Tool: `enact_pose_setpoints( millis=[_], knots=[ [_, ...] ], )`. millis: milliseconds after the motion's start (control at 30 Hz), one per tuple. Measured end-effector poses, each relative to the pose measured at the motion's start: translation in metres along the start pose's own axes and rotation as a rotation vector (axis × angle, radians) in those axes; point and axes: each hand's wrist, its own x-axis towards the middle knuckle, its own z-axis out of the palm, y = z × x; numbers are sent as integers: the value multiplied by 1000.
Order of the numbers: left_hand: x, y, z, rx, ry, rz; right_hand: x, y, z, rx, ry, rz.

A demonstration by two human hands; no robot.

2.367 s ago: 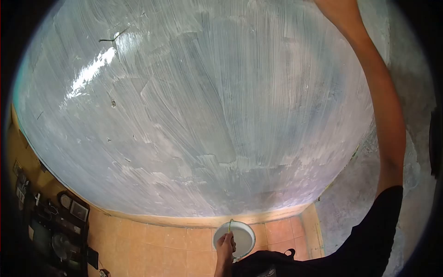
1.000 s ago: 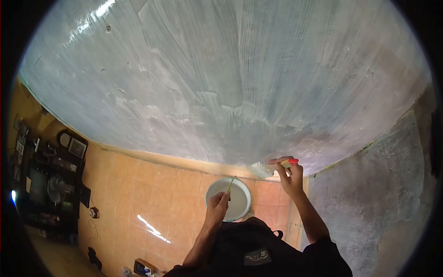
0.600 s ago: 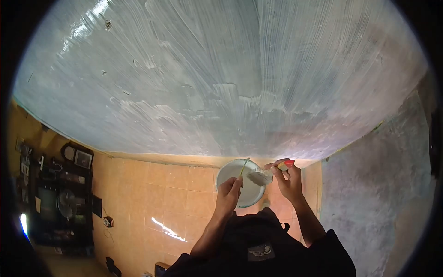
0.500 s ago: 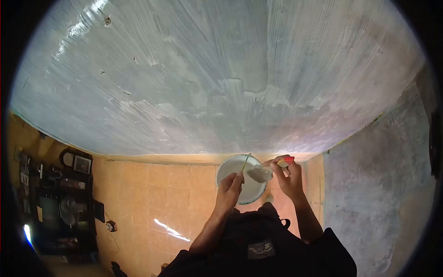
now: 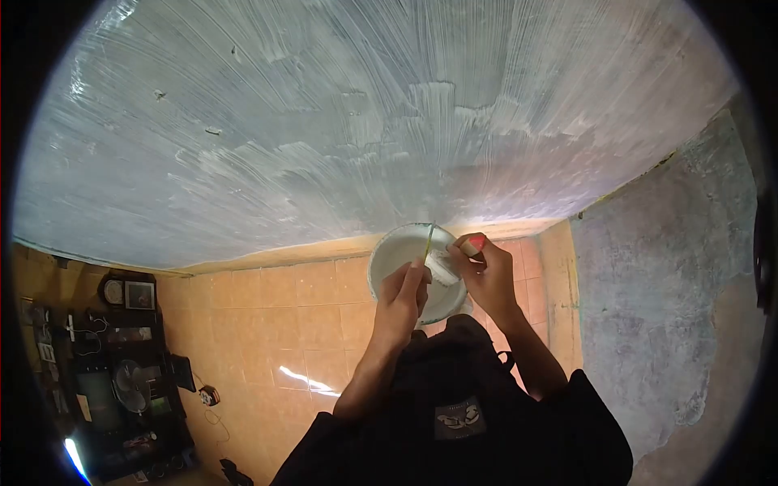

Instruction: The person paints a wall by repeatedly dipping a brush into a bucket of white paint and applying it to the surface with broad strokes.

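Observation:
My left hand [image 5: 402, 298] is closed around a thin yellow-green stick [image 5: 429, 241], which points up across the near side of a white basin [image 5: 381, 251] with a dark rim. Pale whitish liquid or coating shows inside the basin. My right hand [image 5: 487, 275] grips a paintbrush by its handle, whose red end [image 5: 476, 242] sticks out past the fingers. The wide brush head [image 5: 442, 266], coated white, is over the basin, close to the stick. Both hands are at the basin's near and right sides.
A grey wall [image 5: 340, 121] with streaky whitish brush marks rises ahead. Another patchy grey wall [image 5: 656, 267] stands to the right. Orange floor tiles [image 5: 259, 316] spread left of the basin. A dark shelf unit [image 5: 105, 381] at far left holds a fan [image 5: 131, 385] and picture frame [image 5: 139, 295].
My view has tilted, so the basin and hands sit higher in it. My right hand has moved left with the brush, which is turned to show a whiter face.

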Motion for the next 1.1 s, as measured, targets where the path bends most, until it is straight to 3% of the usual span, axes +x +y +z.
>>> enact_pose_setpoints(
  millis=[333, 1100],
  knots=[
    [-2, 11, 9, -83, -21, -52, 14, 1, 13, -97, 96, 72],
    [13, 14, 28, -181, -4, -48, 33, 38, 0, -138, 98, -40]
  ],
)
